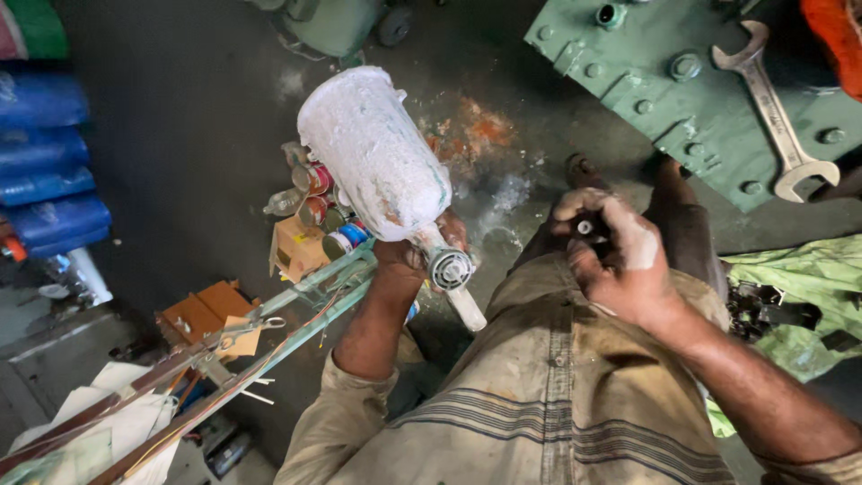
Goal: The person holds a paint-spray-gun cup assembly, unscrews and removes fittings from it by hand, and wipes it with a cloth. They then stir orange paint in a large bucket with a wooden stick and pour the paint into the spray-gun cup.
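1. The striped shirt (548,404) of the person fills the lower part of the view, below both hands.
2. The left hand (417,251) is closed around the neck of a spray gun cup (375,148), which is crusted with white paint; the cup stands up and tilts away above this hand.
3. A ribbed threaded fitting (449,268) and a white tube sit at the lower end of the cup, just beside the left fingers.
4. The right hand (615,260), smeared with white, is clamped on a small dark part (588,226); the two hands are apart.
5. Small paint tins (323,211) lie beyond the left hand.
6. A large spanner (777,108) rests on a green metal plate (646,72), far above the right hand.
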